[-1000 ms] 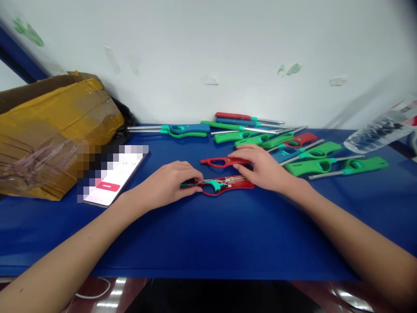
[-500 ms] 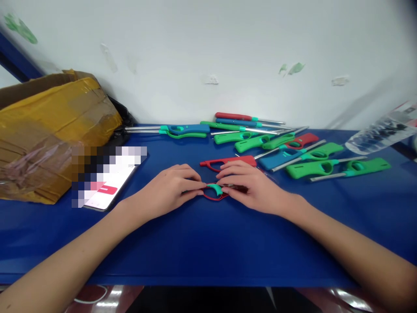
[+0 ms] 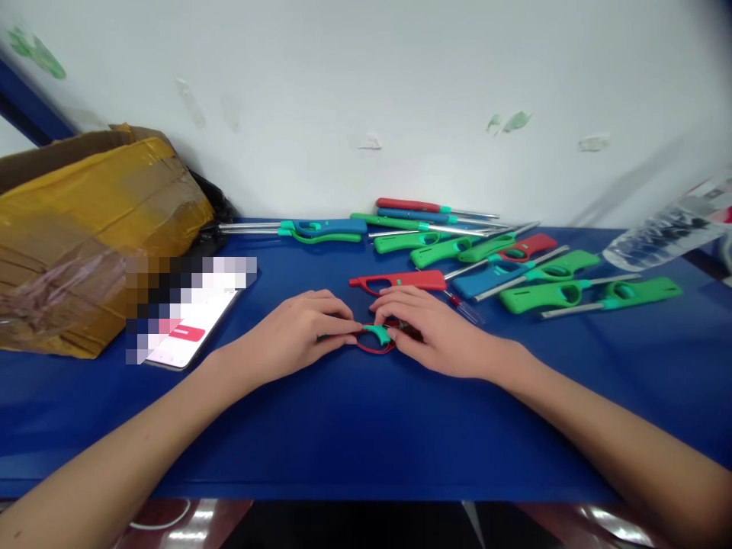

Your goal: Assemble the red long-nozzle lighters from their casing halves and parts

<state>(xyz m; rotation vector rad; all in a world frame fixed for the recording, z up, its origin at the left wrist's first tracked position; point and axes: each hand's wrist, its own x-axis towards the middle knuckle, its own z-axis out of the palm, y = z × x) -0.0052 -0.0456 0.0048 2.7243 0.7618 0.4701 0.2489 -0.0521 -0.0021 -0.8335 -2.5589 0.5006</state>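
Observation:
A red lighter casing [image 3: 374, 351] with a turquoise trigger [image 3: 378, 333] lies on the blue table between both hands. My left hand [image 3: 306, 332] pinches its left tip between thumb and fingers. My right hand [image 3: 440, 329] is bent over the other end, thumb and fingertips closed at the trigger's right side; the casing's right part is hidden under that hand. Just behind is another red casing piece [image 3: 415, 280], close to my right fingers. A small clear tube with a red end [image 3: 467, 308] rests beyond my right hand.
Several green, blue and red long-nosed lighters [image 3: 540, 296] lie at the back right, more [image 3: 332, 227] against the wall. A taped carton [image 3: 103, 252] and a lit phone [image 3: 191, 320] are on the left. A clear bottle [image 3: 657, 236] lies far right.
My right hand has shifted slightly left and its index finger is more bent over the casing. The clear tube behind it shows more. My left hand holds its place.

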